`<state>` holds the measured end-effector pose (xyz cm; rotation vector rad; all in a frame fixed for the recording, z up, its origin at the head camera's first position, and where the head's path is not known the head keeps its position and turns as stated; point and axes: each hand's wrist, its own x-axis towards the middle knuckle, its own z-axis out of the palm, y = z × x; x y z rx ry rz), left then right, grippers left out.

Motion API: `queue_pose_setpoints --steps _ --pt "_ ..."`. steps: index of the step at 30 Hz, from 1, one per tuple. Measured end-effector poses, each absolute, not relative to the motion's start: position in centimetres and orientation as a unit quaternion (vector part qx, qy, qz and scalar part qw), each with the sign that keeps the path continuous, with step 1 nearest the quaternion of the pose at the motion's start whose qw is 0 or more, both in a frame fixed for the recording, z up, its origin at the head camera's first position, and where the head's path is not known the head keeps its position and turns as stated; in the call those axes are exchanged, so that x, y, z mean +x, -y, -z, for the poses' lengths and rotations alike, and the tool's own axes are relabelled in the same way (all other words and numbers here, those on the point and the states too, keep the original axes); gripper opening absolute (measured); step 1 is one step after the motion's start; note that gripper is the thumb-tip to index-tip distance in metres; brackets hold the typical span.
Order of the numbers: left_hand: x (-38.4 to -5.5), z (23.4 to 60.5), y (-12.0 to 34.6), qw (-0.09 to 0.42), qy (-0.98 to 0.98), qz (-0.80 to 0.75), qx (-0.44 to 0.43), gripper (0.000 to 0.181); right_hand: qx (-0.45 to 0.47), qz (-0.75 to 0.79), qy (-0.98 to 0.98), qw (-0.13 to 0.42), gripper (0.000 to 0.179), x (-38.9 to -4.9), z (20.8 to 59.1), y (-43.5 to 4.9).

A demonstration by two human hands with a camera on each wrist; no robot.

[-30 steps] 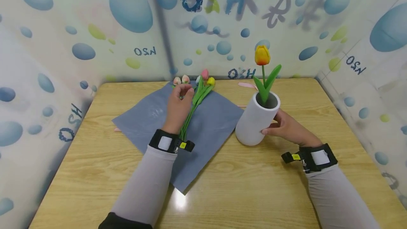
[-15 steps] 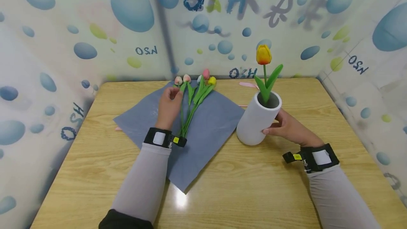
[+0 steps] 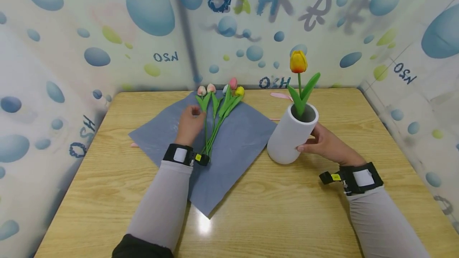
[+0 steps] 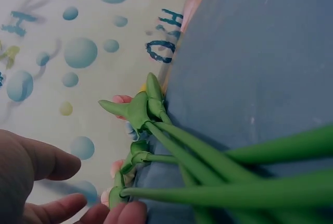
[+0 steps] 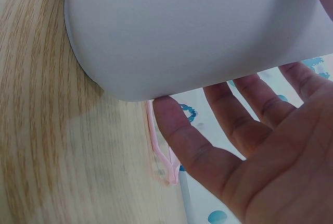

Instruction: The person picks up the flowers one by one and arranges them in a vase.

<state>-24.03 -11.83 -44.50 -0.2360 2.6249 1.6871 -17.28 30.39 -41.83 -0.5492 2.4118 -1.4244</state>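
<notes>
My left hand (image 3: 189, 126) is over the grey-blue wrapping sheet, beside the leftmost of several artificial tulips (image 3: 218, 118) with green stems. In the left wrist view its fingers (image 4: 60, 164) are spread, and the lower fingertips lie right at a green stem (image 4: 177, 194). My right hand (image 3: 326, 144) grips a white vase (image 3: 287, 140) from the right, thumb in front and fingers behind. The vase leans to the right, its base on the table. One orange-yellow tulip (image 3: 298, 62) with two green leaves stands in the vase; its lower stem is hidden inside.
The wrapping sheet (image 3: 236, 158) lies diamond-wise on the wooden table (image 3: 272, 210). Pink ribbon (image 3: 280, 96) lies at the back, partly behind the vase. A patterned wall (image 3: 229, 43) rises directly behind the table's rear edge, and another stands at the right.
My left hand has moved left and slightly toward me, from over the middle stems to the leftmost tulip's stem. My right hand and the vase have stayed in place.
</notes>
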Motion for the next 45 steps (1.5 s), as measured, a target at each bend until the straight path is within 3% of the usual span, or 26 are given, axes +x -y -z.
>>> queue_pose_setpoints --steps 15,45 --pt "-23.9 45.6 11.7 0.059 -0.867 -0.486 -0.088 0.05 -0.193 0.495 -0.834 0.147 0.085 -17.3 41.9 -30.3" --pt "-24.0 45.4 11.6 0.073 -0.876 -0.469 -0.086 0.042 -0.185 0.495 -0.837 0.146 0.085 -17.3 41.8 -30.3"
